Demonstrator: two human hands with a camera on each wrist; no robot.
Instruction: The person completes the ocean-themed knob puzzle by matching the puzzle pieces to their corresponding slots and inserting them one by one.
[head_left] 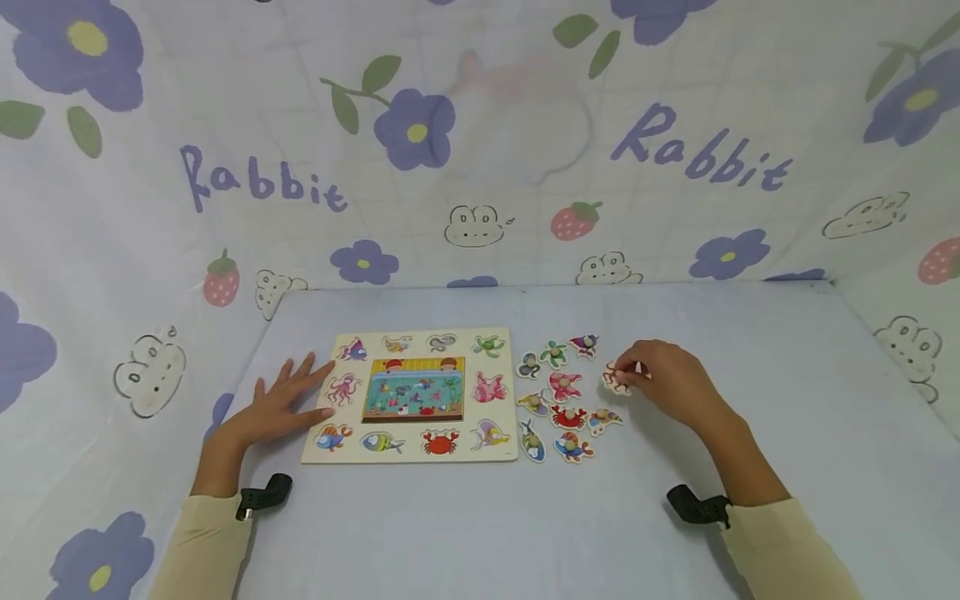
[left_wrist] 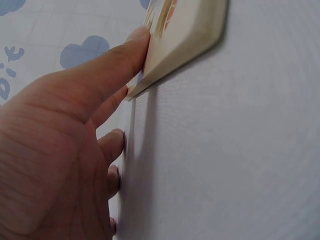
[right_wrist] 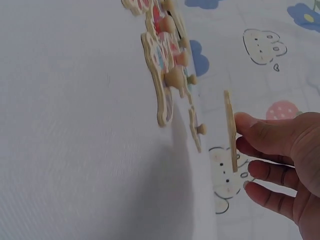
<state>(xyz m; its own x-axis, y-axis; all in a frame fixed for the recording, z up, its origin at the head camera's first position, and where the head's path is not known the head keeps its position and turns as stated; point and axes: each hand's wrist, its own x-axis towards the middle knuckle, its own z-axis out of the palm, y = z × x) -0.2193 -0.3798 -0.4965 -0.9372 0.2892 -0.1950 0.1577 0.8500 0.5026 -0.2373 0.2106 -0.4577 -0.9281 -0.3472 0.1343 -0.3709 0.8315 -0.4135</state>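
Note:
My right hand [head_left: 667, 382] pinches an octopus puzzle piece [head_left: 617, 380] by its knob, to the right of the other loose pieces. In the right wrist view that piece [right_wrist: 231, 132] appears edge-on, raised off the table, its knob hidden by the fingertips. With fingers spread, my left hand [head_left: 273, 410] rests at the left edge of the wooden puzzle board [head_left: 412, 457]. Its thumb touches the board's surface in the left wrist view. Printed sea animals ring an aquarium picture [head_left: 414, 392] on the board, among them a pink octopus [head_left: 344, 389] near the left fingers.
Several knobbed pieces lie between board and right hand, including a red crab [head_left: 568, 417], a pink starfish [head_left: 564, 386], a green turtle [head_left: 554, 354] and a striped fish [head_left: 532, 442]. A pale cloth covers the table [head_left: 450, 533]. Patterned curtains [head_left: 525, 167] stand behind and at both sides.

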